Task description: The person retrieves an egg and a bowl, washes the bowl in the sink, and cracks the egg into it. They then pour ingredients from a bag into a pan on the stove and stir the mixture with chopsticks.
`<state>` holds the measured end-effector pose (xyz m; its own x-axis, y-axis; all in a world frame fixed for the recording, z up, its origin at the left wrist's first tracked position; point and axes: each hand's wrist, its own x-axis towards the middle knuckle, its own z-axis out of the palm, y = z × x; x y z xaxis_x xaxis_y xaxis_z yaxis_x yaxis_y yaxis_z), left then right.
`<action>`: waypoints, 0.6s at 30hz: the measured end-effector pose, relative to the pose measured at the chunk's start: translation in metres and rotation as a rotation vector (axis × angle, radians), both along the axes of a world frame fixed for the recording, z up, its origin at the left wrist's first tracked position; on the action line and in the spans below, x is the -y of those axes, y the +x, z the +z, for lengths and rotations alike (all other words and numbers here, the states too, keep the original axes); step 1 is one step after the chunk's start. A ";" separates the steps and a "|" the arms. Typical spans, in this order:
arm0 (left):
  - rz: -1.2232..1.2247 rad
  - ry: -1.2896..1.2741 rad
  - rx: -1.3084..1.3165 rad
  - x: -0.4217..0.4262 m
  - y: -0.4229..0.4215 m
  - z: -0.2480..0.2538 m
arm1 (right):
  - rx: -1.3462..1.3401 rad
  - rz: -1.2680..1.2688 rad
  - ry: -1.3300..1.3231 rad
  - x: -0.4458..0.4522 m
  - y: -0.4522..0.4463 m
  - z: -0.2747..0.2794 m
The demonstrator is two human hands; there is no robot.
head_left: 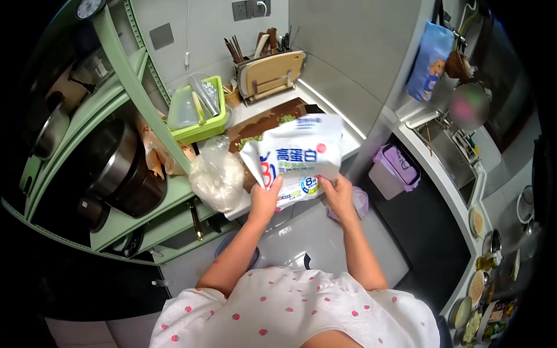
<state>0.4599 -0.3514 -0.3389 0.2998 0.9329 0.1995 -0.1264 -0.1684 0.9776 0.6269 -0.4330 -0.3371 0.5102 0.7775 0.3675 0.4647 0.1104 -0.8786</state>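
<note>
Both of my hands hold a large white flour bag point(301, 152) with blue printing, in front of me over the counter edge. My left hand point(266, 200) grips its lower left side, thumb on the front. At the lower right side my right hand point(337, 197) pinches the bag in the same way. Behind it lies a brown cutting board point(272, 120) with chopped greens point(250, 141), partly covered by the bag. Left of the bag sits a clear plastic bag point(217, 177) with something whitish inside.
A green basket point(200, 130) and a rack with a wooden board point(272, 74) stand at the back of the counter. Green shelves point(142, 217) with pots rise on the left. On the right are a lilac bin point(394, 171), a sink point(444, 153) and several plates.
</note>
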 end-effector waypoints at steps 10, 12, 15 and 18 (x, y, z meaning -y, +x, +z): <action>0.217 -0.085 0.013 -0.056 -0.001 -0.002 | -0.580 0.123 0.106 -0.161 0.053 0.021; 0.243 -0.124 0.048 -0.069 0.009 -0.003 | -0.540 0.167 0.092 -0.199 0.058 0.032; 0.341 -0.054 0.043 -0.095 0.032 -0.003 | -0.507 0.282 0.095 -0.269 0.070 0.035; 0.449 -0.099 0.047 -0.130 0.060 0.000 | -0.352 0.285 0.100 -0.328 0.076 0.051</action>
<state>0.5196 -0.2217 -0.3386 -0.1458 0.9835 0.1070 -0.1070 -0.1232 0.9866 0.7033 -0.1053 -0.2862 0.3883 0.8744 0.2909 0.0789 0.2829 -0.9559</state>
